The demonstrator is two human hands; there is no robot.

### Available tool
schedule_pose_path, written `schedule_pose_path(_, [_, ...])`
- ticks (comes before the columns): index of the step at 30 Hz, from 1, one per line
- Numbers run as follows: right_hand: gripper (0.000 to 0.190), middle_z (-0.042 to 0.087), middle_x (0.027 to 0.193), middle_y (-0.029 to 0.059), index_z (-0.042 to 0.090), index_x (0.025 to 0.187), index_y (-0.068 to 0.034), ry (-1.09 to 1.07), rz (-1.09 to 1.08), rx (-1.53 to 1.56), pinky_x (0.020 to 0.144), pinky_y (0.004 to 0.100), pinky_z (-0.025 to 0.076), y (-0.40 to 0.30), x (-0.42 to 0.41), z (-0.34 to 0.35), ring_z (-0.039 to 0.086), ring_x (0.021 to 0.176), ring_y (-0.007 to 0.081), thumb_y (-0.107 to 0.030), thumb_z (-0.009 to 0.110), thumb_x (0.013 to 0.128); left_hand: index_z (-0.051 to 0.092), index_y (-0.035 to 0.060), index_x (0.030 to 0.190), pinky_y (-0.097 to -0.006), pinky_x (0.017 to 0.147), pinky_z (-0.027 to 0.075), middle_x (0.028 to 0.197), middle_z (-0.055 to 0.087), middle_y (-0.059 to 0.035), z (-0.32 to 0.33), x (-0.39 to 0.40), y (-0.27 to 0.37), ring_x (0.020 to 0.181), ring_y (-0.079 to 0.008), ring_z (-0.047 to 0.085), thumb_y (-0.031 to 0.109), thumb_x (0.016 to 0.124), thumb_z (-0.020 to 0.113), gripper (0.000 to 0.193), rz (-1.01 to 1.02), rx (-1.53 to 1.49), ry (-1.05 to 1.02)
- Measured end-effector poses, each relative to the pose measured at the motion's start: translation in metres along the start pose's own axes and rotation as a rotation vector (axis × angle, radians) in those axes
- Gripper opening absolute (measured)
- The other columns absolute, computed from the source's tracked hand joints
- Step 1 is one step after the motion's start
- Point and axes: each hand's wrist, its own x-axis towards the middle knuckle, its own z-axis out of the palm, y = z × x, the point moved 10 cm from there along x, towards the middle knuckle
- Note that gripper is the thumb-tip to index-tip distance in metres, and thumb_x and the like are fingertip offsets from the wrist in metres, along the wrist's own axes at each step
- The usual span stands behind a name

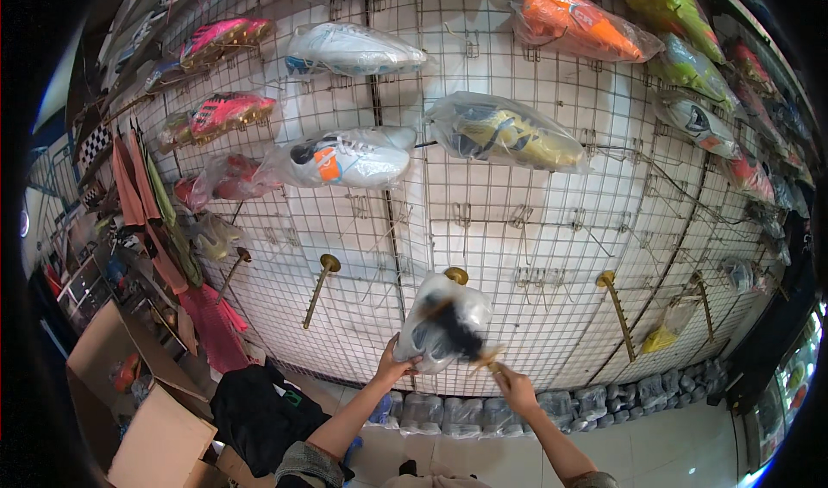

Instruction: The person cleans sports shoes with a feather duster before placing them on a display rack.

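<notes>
My left hand (394, 364) grips the lower left side of a clear plastic bag (424, 339) with dark and pale contents, likely footwear. My right hand (513, 388) holds the handle of a feather duster (462, 332), whose dark, motion-blurred head lies over the bag. Behind the bag is a brass-coloured display arm (456, 276) on the wire grid wall. Above hang a bagged gold and black shoe (517, 132) and a bagged white shoe with an orange patch (352, 158).
More bagged shoes, such as an orange one (576, 22), hang on the wire grid (491, 229). Several wrapped bundles (462, 413) line the wall's foot. An opened cardboard box (155, 439), a black bag (265, 410) and hanging garments (213, 326) are at left.
</notes>
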Motion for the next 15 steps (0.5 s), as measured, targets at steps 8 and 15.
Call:
schedule_pose_path(8, [0.023,0.059,0.065,0.0166,0.059,0.103,-0.007,0.035,0.105,-0.086,0.052,0.0407,0.045,-0.015,0.033,0.002,0.058,0.057,0.0334,-0.021,0.055,0.086,0.019,0.0089,0.138,-0.0312,0.064,0.059,0.123,0.045,-0.0149,0.009,-0.010,0.033,0.090,-0.0242,0.060,-0.002,0.075,0.066,0.079,0.210,0.117,0.028])
schedule_pose_path(15, [0.024,0.060,0.064,0.0163,0.059,0.105,-0.006,0.104,0.287,-0.105,0.053,0.0387,0.046,0.020,0.026,-0.007,0.058,0.057,0.0329,-0.020,0.055,0.086,0.025,0.0186,0.139,-0.0302,0.067,0.059,0.132,0.039,-0.0121,0.027,-0.012,0.049,0.094,-0.0192,0.057,0.001,0.083,0.057,0.066,0.278,0.265,-0.087])
